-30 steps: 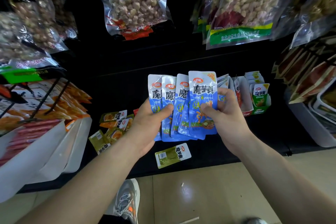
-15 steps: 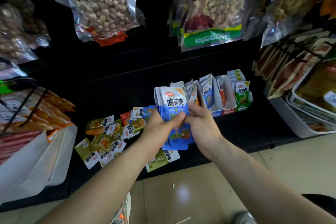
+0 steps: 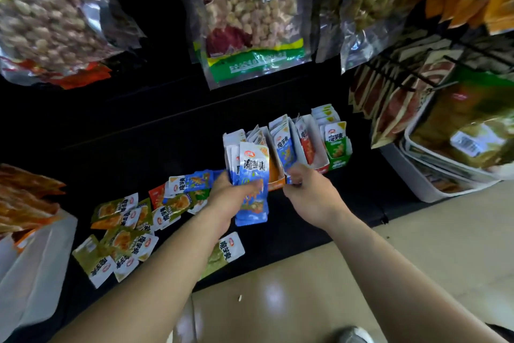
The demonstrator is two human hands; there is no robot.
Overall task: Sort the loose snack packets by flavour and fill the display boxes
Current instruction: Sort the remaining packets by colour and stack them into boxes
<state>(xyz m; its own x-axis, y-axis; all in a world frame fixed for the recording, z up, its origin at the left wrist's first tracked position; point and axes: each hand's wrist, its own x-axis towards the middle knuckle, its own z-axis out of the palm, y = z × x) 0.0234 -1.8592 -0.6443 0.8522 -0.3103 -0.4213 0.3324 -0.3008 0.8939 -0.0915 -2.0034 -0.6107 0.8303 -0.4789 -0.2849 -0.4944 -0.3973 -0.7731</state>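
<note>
While you look down at the black shelf (image 3: 139, 125), a white bin (image 3: 36, 259) of orange packs sits at the far left edge of the frame. Right of it, in the lower left, loose snack packets (image 3: 122, 231) in green, orange and blue lie flat and overlapping on the shelf. One green packet (image 3: 229, 249) lies apart from them near the shelf's front edge, partly under your left forearm.

At the centre of the frame your left hand (image 3: 230, 198) grips a stack of blue packets (image 3: 251, 184), held upright with the thumb across its front. Your right hand (image 3: 306, 195) is just right of the stack, apart from it, with its fingers curled at the front of the display boxes; blur hides whether they pinch anything.

Behind your hands the boxes stand side by side, right of centre: an orange box (image 3: 274, 178), a blue box (image 3: 286, 148), a red box (image 3: 307, 145) and a green box (image 3: 338, 148), each with packets standing on end inside.

A big bag of peanuts (image 3: 250, 8) hangs above them, and white tubs (image 3: 434, 189) of packed goods fill the right edge.
</note>
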